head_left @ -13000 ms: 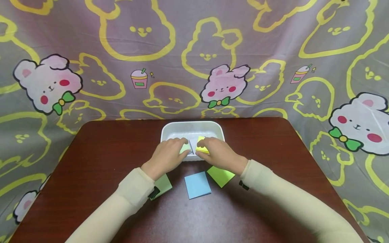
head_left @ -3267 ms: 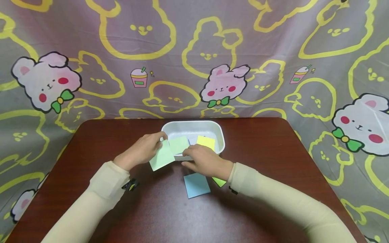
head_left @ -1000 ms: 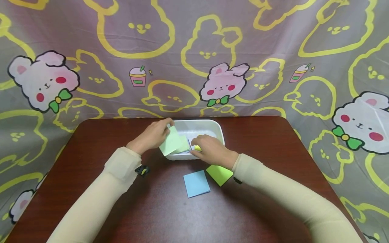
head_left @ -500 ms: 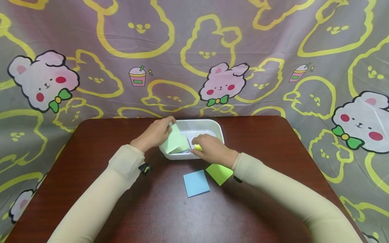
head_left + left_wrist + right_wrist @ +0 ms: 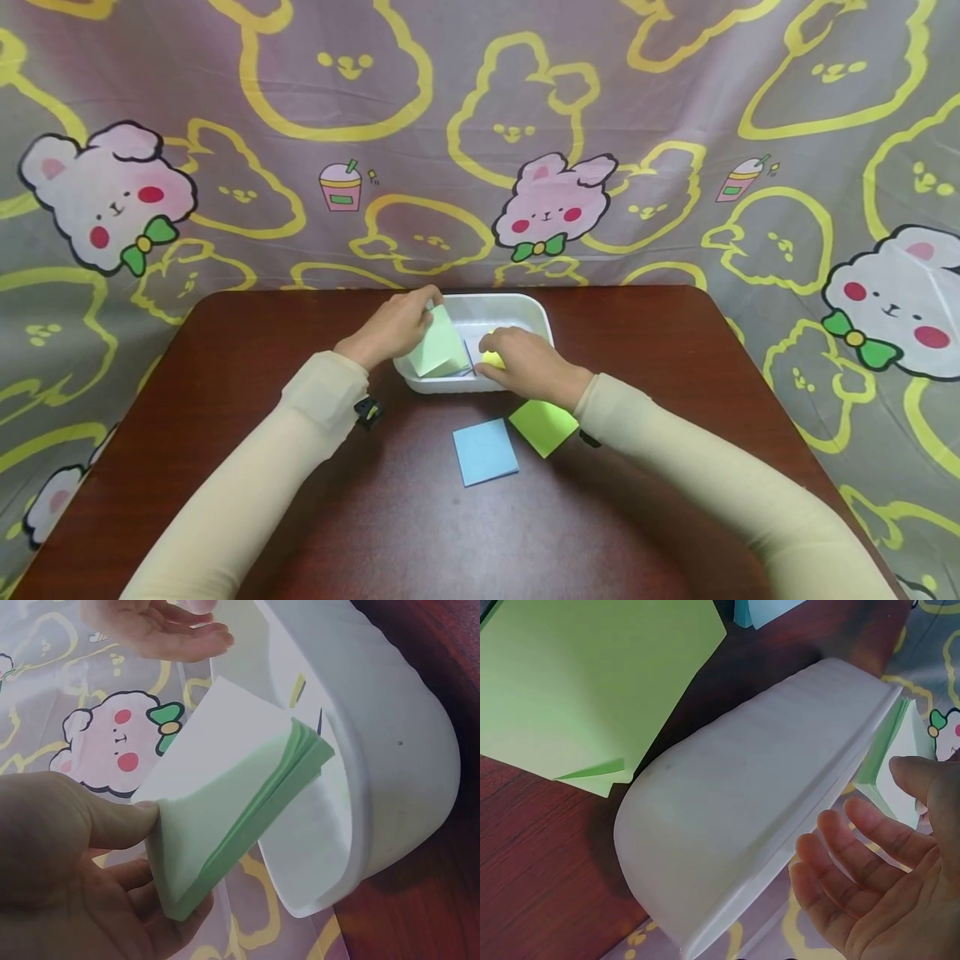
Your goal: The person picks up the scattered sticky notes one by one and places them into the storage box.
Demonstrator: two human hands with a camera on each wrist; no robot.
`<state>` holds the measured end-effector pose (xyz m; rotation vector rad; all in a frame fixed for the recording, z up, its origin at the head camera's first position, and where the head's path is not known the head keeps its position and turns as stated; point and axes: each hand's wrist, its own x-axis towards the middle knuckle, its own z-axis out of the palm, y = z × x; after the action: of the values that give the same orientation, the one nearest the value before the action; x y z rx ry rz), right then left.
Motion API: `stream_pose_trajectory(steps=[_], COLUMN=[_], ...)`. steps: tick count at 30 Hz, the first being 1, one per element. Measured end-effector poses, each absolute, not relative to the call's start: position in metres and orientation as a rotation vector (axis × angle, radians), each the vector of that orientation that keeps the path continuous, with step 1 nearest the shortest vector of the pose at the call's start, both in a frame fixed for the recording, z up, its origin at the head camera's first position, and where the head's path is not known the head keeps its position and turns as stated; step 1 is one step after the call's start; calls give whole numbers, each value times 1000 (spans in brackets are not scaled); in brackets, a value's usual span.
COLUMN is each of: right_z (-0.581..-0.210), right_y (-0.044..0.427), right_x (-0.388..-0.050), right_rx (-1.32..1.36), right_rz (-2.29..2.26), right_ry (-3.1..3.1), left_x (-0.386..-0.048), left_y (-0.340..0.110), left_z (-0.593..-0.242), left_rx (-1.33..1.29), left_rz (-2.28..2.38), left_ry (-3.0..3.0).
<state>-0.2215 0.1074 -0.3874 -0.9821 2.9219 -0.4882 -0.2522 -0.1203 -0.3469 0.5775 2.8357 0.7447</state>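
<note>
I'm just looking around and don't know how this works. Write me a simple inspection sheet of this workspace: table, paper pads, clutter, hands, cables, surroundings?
Surface: dark reddish-brown table, with a white tray near its far edge.
Job's things: pale green pad held tilted at the tray's left end; yellow pad in the tray, partly hidden; blue pad and bright green pad on the table in front.
Clutter: nothing seen.
Hands: left hand grips the pale green pad; right hand is over the tray, fingers loosely bent, holding nothing.
Cables: nothing seen.
Surroundings: cartoon-printed cloth behind the table.
</note>
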Motion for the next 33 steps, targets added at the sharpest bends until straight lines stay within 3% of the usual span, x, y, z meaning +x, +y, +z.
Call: stream_pose_trajectory(steps=[33], right_z=[-395], right_y=[116], right_x=[-236], right_rx=[-915], right_rz=[-488], right_ry=[2908], left_x=[-273], left_y=[-97], left_z=[-364], left_rx=[641], left_rz=[571], left_ry=[2786])
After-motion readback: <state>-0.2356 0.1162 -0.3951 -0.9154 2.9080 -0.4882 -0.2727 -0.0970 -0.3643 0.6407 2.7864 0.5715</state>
